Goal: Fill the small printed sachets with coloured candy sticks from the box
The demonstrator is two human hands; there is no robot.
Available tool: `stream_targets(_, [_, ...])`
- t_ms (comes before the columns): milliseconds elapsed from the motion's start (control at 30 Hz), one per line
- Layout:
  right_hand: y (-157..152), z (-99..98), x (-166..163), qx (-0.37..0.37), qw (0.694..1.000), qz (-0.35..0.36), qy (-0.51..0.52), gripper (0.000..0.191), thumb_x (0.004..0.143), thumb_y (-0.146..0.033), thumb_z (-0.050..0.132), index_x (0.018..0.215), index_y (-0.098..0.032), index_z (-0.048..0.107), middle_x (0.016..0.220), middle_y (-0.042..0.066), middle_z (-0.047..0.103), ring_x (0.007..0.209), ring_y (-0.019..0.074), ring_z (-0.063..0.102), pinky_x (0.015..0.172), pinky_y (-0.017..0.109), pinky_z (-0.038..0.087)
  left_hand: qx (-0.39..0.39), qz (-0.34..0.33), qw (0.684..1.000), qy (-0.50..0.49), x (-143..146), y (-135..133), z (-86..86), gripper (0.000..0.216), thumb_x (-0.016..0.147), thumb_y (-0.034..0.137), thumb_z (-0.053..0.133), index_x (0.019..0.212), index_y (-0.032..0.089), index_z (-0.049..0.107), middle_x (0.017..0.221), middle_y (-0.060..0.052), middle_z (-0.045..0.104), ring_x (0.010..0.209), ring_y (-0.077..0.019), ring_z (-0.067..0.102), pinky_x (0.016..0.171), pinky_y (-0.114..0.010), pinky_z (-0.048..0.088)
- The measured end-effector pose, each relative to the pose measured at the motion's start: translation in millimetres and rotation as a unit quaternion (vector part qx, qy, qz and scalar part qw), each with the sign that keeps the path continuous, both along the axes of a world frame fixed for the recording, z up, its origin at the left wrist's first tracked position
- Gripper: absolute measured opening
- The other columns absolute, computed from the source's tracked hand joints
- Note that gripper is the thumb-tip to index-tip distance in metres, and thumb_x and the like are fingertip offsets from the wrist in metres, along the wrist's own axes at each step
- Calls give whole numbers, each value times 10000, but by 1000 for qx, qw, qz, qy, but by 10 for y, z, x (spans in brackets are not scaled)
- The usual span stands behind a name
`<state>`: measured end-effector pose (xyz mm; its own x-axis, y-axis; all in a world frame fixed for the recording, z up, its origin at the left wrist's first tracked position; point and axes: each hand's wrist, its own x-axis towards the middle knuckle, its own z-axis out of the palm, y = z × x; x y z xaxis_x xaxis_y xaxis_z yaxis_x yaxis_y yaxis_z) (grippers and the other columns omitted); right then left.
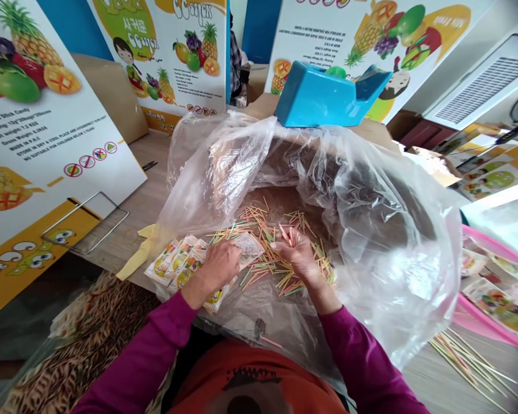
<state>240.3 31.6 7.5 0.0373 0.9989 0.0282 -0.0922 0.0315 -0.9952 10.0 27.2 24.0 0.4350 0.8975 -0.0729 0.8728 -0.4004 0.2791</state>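
Note:
My left hand [219, 265] is closed on a small clear printed packet [249, 247], held over a row of similar fruit-printed packets [179, 263] lying on the table. My right hand [297, 251] is closed around a bunch of thin coloured candy sticks [286, 232]. Many more coloured sticks [263, 253] lie scattered beneath both hands, inside a large clear plastic bag [371, 230] spread open over a cardboard box.
A blue tape dispenser [323, 95] sits on a box behind the bag. Printed fruit cartons [34, 144] stand at the left and back. A pink tray [492, 299] with packets is at the right, with loose sticks [466, 356] before it.

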Motion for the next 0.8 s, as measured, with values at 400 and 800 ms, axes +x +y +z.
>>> stream_targets(400, [-56, -15, 95, 114, 964, 24, -238, 383, 977, -685, 652, 831, -367, 807, 1147, 62, 742, 1216, 316, 599, 1164, 535, 441, 40, 20, 996, -76, -74, 37, -96, 279, 930, 124, 684, 665, 197, 728, 797, -76, 724, 791, -221, 651, 736, -329, 464])
stream_targets(800, [-69, 553, -135, 109, 980, -37, 163, 404, 883, -643, 825, 751, -292, 675, 507, -106, 260, 541, 149, 417, 815, 388, 586, 5, 59, 895, -442, 296, -34, -135, 218, 764, 86, 812, 628, 192, 679, 611, 42, 624, 581, -111, 509, 614, -262, 393])
